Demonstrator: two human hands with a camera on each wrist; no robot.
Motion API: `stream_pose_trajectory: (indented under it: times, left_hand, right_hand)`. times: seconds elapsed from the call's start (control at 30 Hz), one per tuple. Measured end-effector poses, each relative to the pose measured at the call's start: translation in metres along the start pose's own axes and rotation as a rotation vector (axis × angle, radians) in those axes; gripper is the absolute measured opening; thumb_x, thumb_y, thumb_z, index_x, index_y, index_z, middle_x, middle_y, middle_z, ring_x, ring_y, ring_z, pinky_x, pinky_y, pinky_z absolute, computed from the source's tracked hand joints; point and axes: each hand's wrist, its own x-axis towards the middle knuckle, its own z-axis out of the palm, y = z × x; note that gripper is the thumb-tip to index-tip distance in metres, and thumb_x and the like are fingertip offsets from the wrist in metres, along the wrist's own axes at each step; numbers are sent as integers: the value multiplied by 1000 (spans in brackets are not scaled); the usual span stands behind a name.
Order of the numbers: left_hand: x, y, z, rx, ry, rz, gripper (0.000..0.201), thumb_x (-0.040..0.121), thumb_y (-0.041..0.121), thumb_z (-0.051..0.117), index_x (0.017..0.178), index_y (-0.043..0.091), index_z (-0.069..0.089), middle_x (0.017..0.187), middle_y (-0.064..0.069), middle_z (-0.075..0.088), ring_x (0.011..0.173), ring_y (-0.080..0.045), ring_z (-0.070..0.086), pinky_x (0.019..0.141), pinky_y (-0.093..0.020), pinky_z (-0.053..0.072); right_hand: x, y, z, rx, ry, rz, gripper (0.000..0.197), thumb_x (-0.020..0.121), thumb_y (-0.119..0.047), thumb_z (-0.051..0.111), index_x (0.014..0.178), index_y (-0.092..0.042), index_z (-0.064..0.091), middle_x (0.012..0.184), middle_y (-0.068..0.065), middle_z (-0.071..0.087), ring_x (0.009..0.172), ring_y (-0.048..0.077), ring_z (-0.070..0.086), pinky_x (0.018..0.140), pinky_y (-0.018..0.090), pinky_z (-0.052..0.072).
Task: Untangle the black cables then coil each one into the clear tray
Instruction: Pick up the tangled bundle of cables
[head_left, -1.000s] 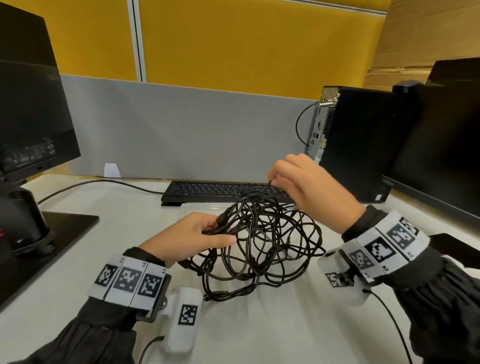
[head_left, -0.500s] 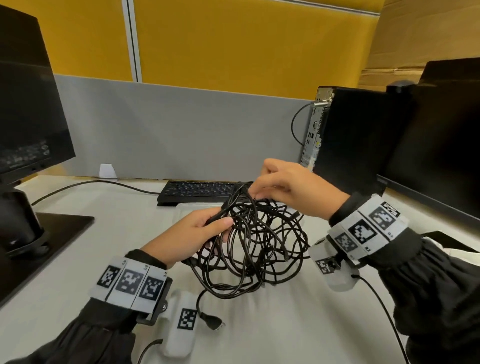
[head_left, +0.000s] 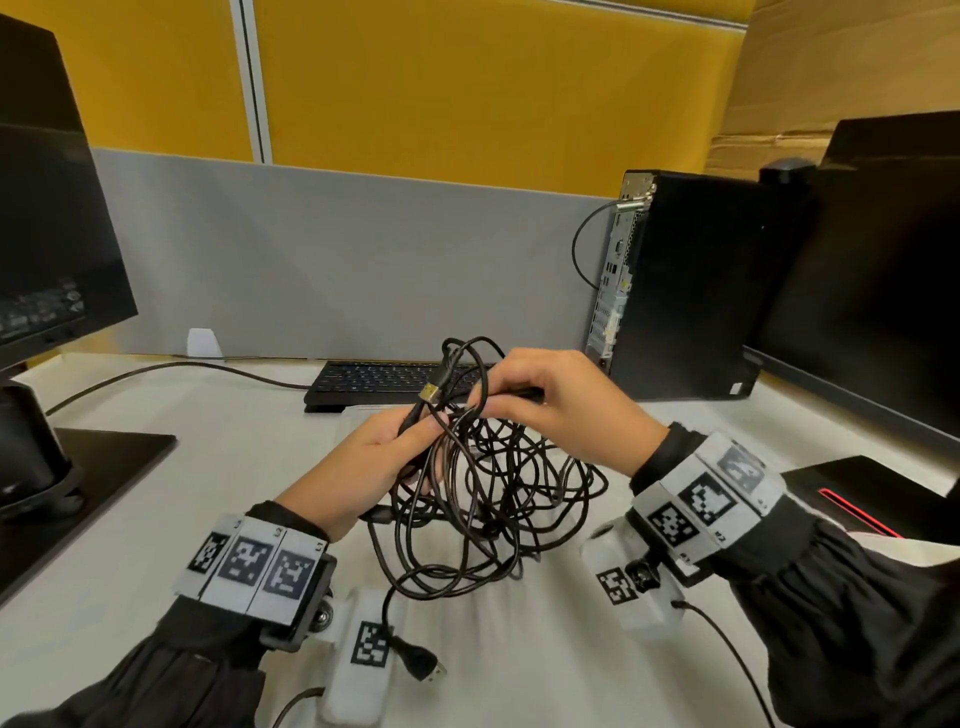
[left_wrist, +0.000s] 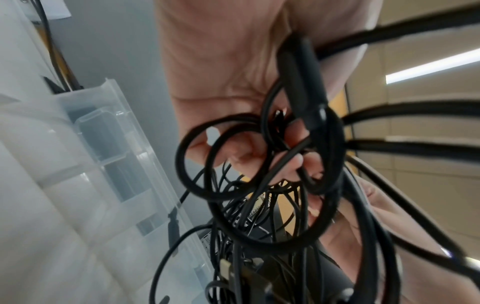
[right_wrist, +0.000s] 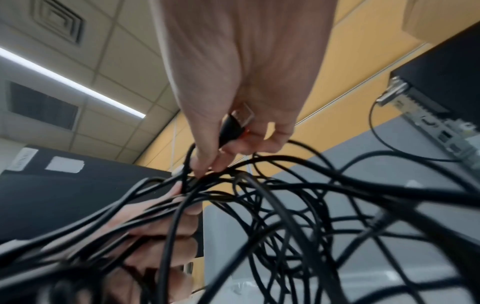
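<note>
a person's left hand (head_left: 363, 467) curls round several strands of a knot of black cables (head_left: 488, 499) held up above a white desk (head_left: 156, 519), while the right hand (head_left: 561, 405) pinches a plug end at the tangle's top. the clear tray (left_wrist: 124, 156) sits on the desk beyond the bundle, in front of a keyboard (head_left: 374, 382).

The keyboard (head_left: 384, 382) lies at the desk's (head_left: 156, 519) back; the tangled cables (head_left: 483, 499) hang before it (both hands among them), the computer tower (head_left: 691, 291) right of it, a monitor (head_left: 47, 218) left.
</note>
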Motion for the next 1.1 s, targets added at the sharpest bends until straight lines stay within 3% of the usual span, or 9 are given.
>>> stream_pose_trajectory:
  times: [0.17,0.27,0.33,0.47,0.67,0.73,0.83,0.97,1.1]
  left_hand:
    - [0,2,-1,-68,70,-28,32,98,22,38,69,10,47,49,10,52,46,-1,48,51,-14,45]
    - [1,2,-1,-126,93,-60,32,98,22,37,72,8,48,49,10,49,46,-3,48,54,-21,45]
    - [1,2,1,-152,95,-81,31,99,22,37,73,10,48,48,9,49,46,-4,46,54,-21,44]
    - [2,0,2,-197,117,-131,30,100,24,36,76,13,49,50,10,47,48,-6,42,55,-22,40]
    - [4,1,-2,-265,153,-188,29,100,27,37,77,13,48,52,6,48,46,-8,44,49,-18,40]
    - [4,2,-4,-244,167,-190,28,100,26,37,77,14,47,53,5,47,44,-7,45,44,-15,41]
    - [3,2,-12,-241,228,-185,28,100,24,38,76,13,46,51,5,45,39,-4,43,40,-13,38]
    - [4,0,-19,-271,238,-190,33,100,23,40,68,14,43,46,7,41,37,-5,40,40,-14,37]
    - [5,-3,-24,-210,232,-226,34,99,26,42,67,15,46,48,7,41,40,-6,38,42,-16,36]
  right_hand:
    - [-22,-7,-3,8,295,32,17,89,-33,60,78,-21,54,77,-13,47,69,-1,44,66,10,34]
    - [-51,-20,-5,120,-70,96,38,79,-54,60,66,-19,61,65,-3,57,60,9,49,56,22,40]
    - [-65,-22,3,-19,-277,134,38,69,-61,65,70,-23,66,70,-9,62,63,3,51,57,18,35]
    - [-67,-19,17,-302,-116,90,21,79,-47,65,69,-32,55,70,-20,53,72,-11,47,58,10,27]
    - [-57,-10,16,-271,87,25,10,76,-33,52,72,-25,49,69,-15,50,67,3,47,59,23,45]
    - [-53,-9,11,-151,151,17,11,78,-20,58,72,-20,49,68,-10,53,63,3,49,56,14,38]
    - [-52,-11,-2,384,128,174,20,87,2,56,76,-11,46,61,8,52,53,13,45,45,23,39]
    - [-53,-1,-21,265,-59,232,9,92,-21,56,88,-15,61,61,-2,48,53,6,38,54,18,35]
    - [-55,16,-28,576,135,135,19,90,-33,59,80,-18,65,71,-10,56,64,3,45,65,15,36]
